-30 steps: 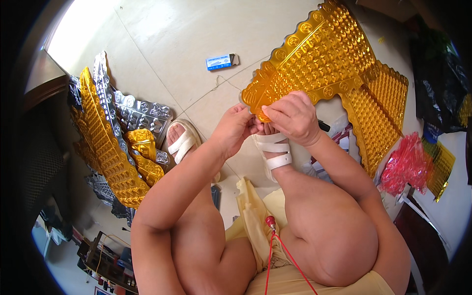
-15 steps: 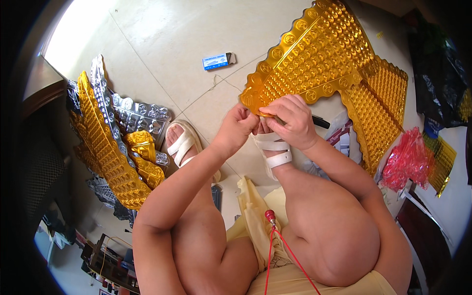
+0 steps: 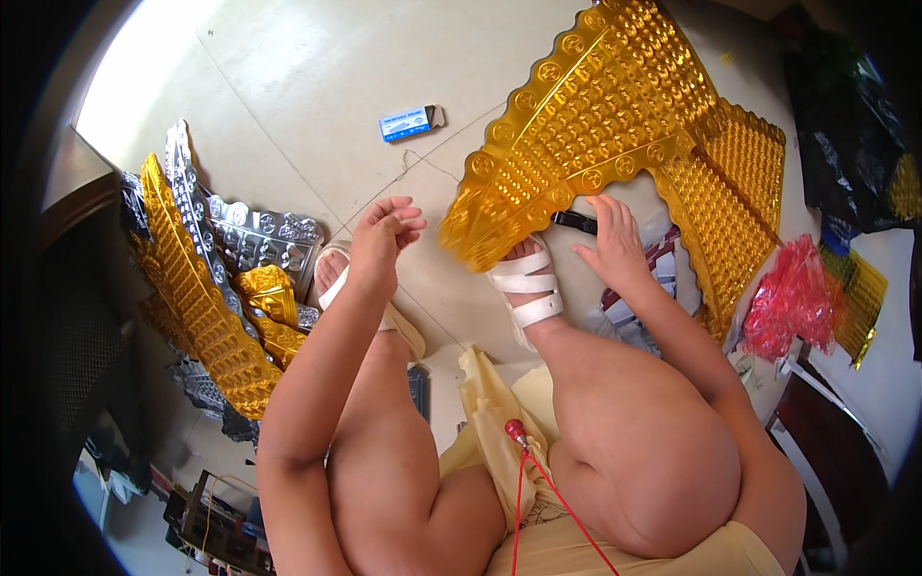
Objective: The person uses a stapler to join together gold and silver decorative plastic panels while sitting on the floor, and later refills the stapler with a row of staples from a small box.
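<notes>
Hands (image 3: 384,235) parted; gold foil sheet (image 3: 595,125) between, unheld.

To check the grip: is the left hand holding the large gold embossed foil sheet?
No, the left hand is raised with fingers curled, apart from the gold embossed foil sheet, with bare floor between them.

A pale tiled floor (image 3: 288,86) carries gold embossed foil sheets (image 3: 615,106), silver foil sheets (image 3: 259,235) and a small blue box (image 3: 408,123).

At frame centre, the left hand (image 3: 382,240) hangs loosely curled above the floor (image 3: 288,86). The right hand (image 3: 612,240) lies spread beside a black tool (image 3: 574,222), under the gold foil sheet (image 3: 595,115) at upper right.
</notes>
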Action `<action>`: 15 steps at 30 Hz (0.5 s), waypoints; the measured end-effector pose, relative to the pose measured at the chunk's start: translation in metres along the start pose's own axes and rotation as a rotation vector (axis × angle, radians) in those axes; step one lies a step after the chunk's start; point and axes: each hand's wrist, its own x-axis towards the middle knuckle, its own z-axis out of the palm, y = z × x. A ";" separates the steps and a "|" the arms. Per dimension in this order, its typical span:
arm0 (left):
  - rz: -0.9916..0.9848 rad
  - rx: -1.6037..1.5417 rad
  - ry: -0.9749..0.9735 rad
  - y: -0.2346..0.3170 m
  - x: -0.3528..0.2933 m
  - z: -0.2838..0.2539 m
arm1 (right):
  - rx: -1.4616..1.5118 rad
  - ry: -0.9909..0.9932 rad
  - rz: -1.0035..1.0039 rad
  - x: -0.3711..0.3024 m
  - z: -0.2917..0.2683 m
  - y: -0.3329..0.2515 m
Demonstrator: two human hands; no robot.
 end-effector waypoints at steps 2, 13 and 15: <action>-0.035 -0.025 -0.039 -0.006 -0.004 0.001 | -0.082 -0.061 -0.003 -0.006 0.008 0.010; 0.167 0.143 -0.033 0.053 -0.078 -0.019 | 0.477 -0.581 0.429 -0.005 -0.040 0.029; 0.195 0.118 -0.102 0.059 -0.101 -0.027 | 0.710 -0.548 0.422 -0.010 -0.066 0.014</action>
